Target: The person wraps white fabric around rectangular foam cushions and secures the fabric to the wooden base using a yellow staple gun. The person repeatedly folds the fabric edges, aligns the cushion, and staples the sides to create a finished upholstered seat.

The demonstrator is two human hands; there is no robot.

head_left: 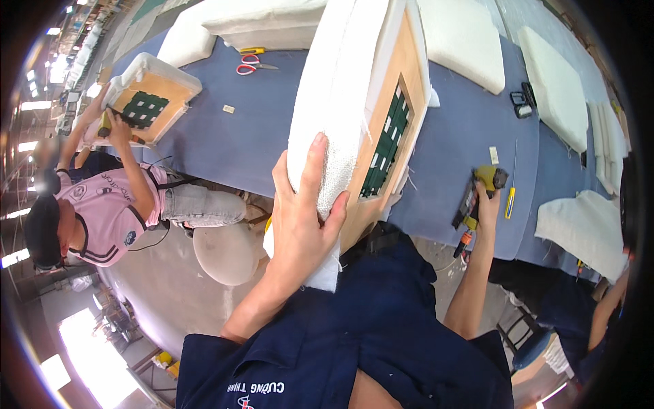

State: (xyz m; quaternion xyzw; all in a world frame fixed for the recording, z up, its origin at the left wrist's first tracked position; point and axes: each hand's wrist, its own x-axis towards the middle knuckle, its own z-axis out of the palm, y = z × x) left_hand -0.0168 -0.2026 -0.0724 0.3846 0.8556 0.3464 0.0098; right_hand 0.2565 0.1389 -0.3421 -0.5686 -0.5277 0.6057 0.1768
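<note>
A thick seat cushion (334,75) in white woven fabric stands tilted up on its edge in front of me. Its underside shows a bare wooden frame (353,215) with green webbing (386,151) in the opening. My left hand (303,204) is closed over the cushion's near padded side, fingers on the fabric and thumb toward the frame. Off to the right, my right hand (486,203) grips a yellow and black staple gun (489,176) low over the blue-grey table (231,146), apart from the cushion. A screwdriver-like tool with a yellow handle (509,203) lies beside that hand.
Red-handled scissors (249,65) and a yellow cutter (252,50) lie at the far left. A co-worker in a pink shirt (112,204) works on another cushion (170,82). White padded panels (460,41) line the far side. Another person's arm (605,310) shows at right.
</note>
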